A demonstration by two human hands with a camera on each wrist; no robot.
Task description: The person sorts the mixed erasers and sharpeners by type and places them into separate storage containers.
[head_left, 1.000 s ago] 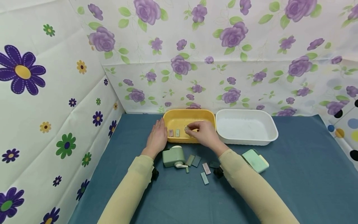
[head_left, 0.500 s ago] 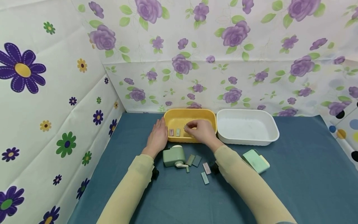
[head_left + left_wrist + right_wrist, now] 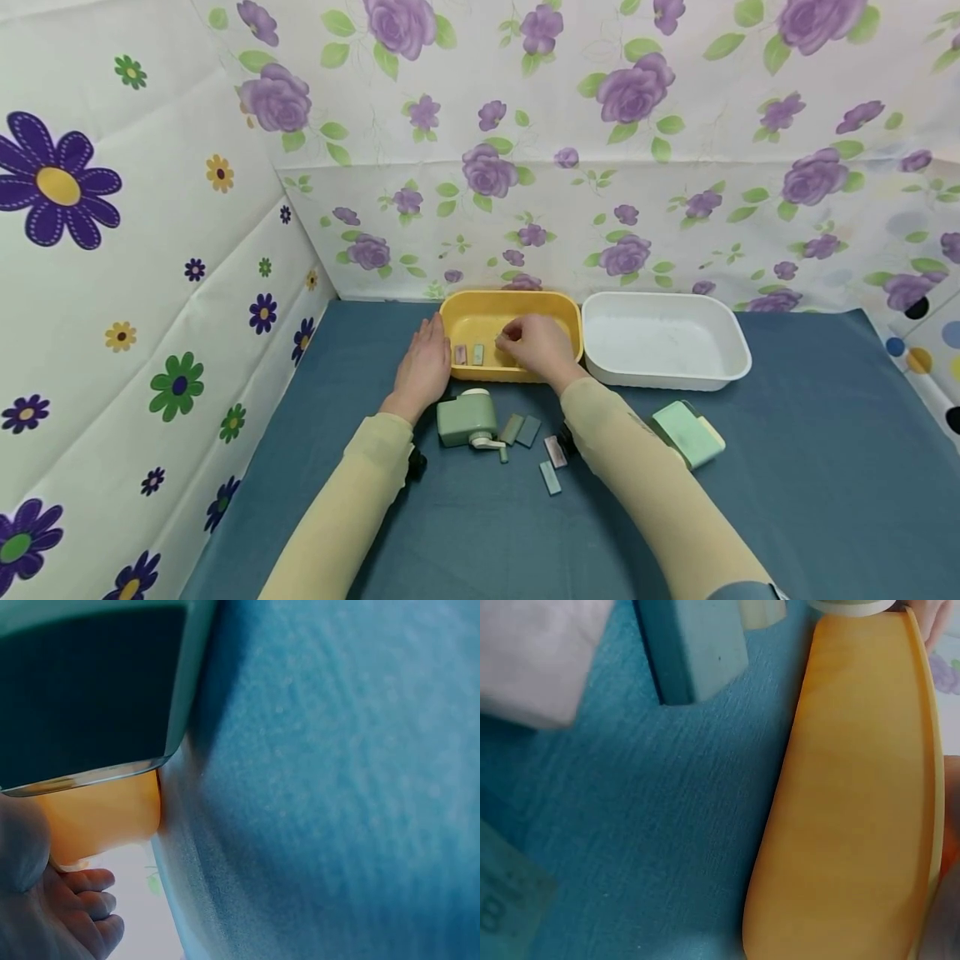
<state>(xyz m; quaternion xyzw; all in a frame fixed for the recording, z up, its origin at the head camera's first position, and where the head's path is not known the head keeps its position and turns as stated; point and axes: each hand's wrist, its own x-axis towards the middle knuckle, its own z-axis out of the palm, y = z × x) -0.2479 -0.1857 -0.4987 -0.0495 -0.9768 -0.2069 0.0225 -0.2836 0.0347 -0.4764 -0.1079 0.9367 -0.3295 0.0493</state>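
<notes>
In the head view the left hand lies with extended fingers against the left end of the yellow tray; the left wrist view shows part of that hand beside the tray wall. Over the tray's right half, the right hand pinches a small block, mostly hidden by the fingertips. A pink block and a pale green block stand apart inside the tray, near its left end. The right wrist view shows the tray's outer wall.
A white tray adjoins the yellow one. In front are a green device with a crank, an olive block, a blue-grey block, a pink block and a light blue block. A green case lies right of the right sleeve.
The right forearm and wrist have swung left, and the sleeve now covers a dark block near the wrist. The right hand has turned slightly at the same spot; the left hand stays against the tray.
</notes>
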